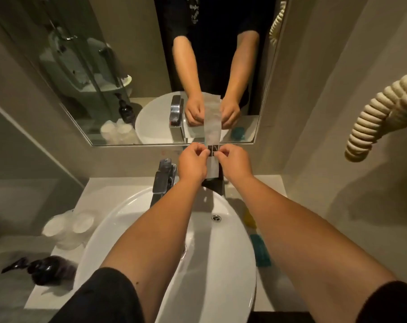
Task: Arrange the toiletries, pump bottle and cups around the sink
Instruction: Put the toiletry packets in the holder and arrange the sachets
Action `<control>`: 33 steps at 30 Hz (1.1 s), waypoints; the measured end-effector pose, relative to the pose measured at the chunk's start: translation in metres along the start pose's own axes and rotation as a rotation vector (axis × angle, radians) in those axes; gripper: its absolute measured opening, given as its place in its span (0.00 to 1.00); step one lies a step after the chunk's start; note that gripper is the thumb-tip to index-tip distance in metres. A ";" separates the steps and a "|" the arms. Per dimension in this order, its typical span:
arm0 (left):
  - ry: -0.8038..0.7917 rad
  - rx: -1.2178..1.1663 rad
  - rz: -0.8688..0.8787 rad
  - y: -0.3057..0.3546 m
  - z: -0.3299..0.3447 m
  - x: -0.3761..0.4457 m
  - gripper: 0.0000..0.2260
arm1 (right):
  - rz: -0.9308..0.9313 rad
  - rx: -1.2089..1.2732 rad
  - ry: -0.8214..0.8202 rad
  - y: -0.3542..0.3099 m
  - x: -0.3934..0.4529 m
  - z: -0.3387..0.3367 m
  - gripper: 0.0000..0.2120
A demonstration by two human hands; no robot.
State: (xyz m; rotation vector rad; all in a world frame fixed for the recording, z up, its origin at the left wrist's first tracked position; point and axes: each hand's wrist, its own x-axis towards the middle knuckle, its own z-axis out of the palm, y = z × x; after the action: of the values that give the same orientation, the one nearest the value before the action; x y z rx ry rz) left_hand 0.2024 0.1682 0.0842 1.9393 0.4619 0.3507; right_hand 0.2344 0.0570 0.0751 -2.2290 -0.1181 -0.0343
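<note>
While the left hand (193, 163) and the right hand (232, 159) pinch a thin sachet (213, 159) between their fingers (203, 153) above the sink (132, 220) at frame centre, a careless tug may tear it or drop it into the basin.

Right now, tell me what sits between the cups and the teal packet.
The white sink basin fills that stretch in the head view, cups at its left, teal packet at its right, both forearms reaching across above it.

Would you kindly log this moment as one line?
left hand + right hand: pinching sachet | above sink | cups: left counter
</note>
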 end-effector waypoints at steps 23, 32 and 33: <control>-0.097 0.313 -0.193 -0.077 0.044 0.016 0.06 | 0.266 -0.119 -0.269 0.062 0.024 0.048 0.09; -0.103 0.316 -0.190 -0.087 0.048 0.026 0.08 | 0.228 -0.238 -0.240 0.066 0.031 0.057 0.09; -0.097 0.311 -0.190 -0.087 0.048 0.025 0.07 | 0.209 -0.240 -0.234 0.068 0.030 0.058 0.09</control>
State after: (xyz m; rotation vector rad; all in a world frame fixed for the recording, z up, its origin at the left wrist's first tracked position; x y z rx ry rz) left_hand 0.2321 0.1735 -0.0137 2.1790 0.6622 0.0625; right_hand 0.2695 0.0636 -0.0115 -2.4671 -0.0071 0.3435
